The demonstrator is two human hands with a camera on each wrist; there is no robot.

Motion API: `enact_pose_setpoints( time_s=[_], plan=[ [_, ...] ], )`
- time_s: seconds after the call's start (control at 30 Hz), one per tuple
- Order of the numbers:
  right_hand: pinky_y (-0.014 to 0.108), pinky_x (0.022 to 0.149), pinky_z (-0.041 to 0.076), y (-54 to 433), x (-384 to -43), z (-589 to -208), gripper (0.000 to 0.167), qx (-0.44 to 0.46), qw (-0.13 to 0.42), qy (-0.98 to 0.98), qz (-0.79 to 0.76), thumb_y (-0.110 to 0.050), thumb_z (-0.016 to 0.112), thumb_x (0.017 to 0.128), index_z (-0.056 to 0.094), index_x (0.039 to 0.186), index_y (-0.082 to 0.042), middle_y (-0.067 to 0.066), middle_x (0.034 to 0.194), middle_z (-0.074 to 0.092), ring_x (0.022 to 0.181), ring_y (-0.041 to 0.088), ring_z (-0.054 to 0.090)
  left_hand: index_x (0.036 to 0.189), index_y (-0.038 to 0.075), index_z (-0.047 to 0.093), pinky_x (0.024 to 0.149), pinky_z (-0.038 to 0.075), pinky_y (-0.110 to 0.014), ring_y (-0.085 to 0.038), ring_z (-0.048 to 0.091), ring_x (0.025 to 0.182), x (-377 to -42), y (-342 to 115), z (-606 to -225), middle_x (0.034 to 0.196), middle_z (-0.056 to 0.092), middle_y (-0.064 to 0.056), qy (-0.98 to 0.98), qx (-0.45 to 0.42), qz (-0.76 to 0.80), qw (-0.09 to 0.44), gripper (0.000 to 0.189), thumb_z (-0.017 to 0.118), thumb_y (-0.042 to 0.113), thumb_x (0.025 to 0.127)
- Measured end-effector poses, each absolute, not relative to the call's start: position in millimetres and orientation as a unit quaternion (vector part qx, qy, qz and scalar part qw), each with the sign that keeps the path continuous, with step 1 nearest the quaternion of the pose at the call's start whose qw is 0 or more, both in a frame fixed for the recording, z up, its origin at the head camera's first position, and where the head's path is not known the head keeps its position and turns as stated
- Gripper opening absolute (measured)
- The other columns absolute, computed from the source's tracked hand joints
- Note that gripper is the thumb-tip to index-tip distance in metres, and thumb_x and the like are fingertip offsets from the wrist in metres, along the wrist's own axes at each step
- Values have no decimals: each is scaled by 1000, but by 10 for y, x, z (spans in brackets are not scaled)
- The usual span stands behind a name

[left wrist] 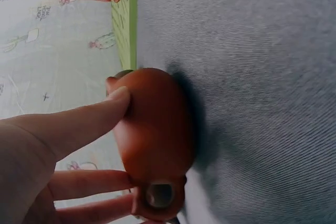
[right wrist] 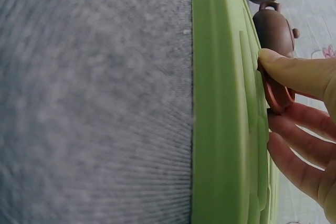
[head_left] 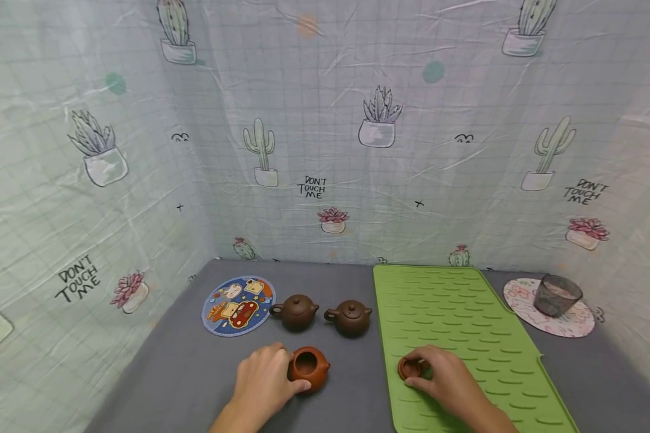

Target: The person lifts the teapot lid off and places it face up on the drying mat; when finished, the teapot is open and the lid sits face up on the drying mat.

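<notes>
An orange-brown clay teapot (head_left: pixel 316 377) is at the front of the grey table, its round top opening uncovered. My left hand (head_left: pixel 262 379) grips it from the left, thumb on its body and fingers by the looped handle, as the left wrist view shows. On the green mat (head_left: pixel 444 300), my right hand (head_left: pixel 446 379) pinches a small reddish-brown teapot lid (right wrist: pixel 279 95) between thumb and fingers. From the head view the lid's hollow side faces up. Two dark brown lidded teapots (head_left: pixel 298 314) stand side by side behind the orange-brown one.
At the back left lies a round blue cartoon placemat (head_left: pixel 211 319). A round pink-and-white mat (head_left: pixel 571 328) at the right bears a dark translucent cup (head_left: pixel 557 297). Cloth with printed cacti (head_left: pixel 379 198) walls in the table's back and sides.
</notes>
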State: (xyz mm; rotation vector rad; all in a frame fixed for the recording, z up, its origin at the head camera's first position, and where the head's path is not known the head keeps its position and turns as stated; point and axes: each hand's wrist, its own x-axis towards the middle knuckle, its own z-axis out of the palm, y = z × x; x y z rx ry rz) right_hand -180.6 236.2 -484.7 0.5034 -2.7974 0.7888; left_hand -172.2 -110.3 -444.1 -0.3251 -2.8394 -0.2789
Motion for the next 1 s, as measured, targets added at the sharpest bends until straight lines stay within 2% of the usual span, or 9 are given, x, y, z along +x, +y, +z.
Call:
enact_pose_setpoints(
  time_s=[0.17,0.23,0.3,0.4,0.47,0.63,1.0],
  plan=[
    [20,63,50,2350,-1809,-4816,29,158,80,-946,272,-26,90,75,74,99,-23,-12,89,71,73,-7,60,58,20,57,43,33,-33,-16,50,53,-1761,-1084,-4348,60,48,7,-981,-114,-80,136,54,93,60,56],
    [20,63,50,2346,-1807,-4811,29,156,85,-947,268,-25,90,74,74,99,-23,-12,90,71,73,-7,60,61,19,62,43,33,-33,-16,51,54,-1790,-1075,-4304,61,50,6,-980,-115,-79,139,52,92,61,56],
    [20,64,50,2343,-1803,-4812,29,158,92,-947,265,-25,91,74,74,98,-24,-12,90,71,73,-6,61,71,18,73,44,37,-33,-16,57,58,-1820,-1060,-4261,69,59,6,-978,-120,-86,145,49,92,61,57],
    [20,64,50,2338,-1797,-4823,30,160,100,-946,262,-24,91,74,74,98,-23,-12,90,71,74,-6,61,92,22,82,49,46,-34,-17,67,71,-1875,-1017,-4219,88,71,6,-971,-132,-107,170,50,91,60,60],
    [20,64,50,2337,-1793,-4832,30,160,102,-946,264,-24,91,73,74,98,-23,-12,91,71,74,-7,60,100,24,83,54,51,-34,-17,71,80,-1910,-974,-4205,99,75,8,-963,-141,-122,196,52,91,59,62],
    [20,64,50,2335,-1799,-4853,30,161,99,-945,267,-24,91,74,74,98,-23,-13,90,71,73,-7,60,105,26,82,63,55,-32,-15,71,89,-1998,-847,-4196,107,75,7,-945,-153,-155,246,51,90,58,66],
    [19,64,51,2334,-1794,-4849,30,149,95,-947,269,-25,91,73,74,98,-24,-13,90,70,73,-7,60,110,25,81,68,58,-34,-15,72,93,-2161,-605,-4237,110,74,6,-930,-149,-209,263,52,88,57,70]
  ],
)
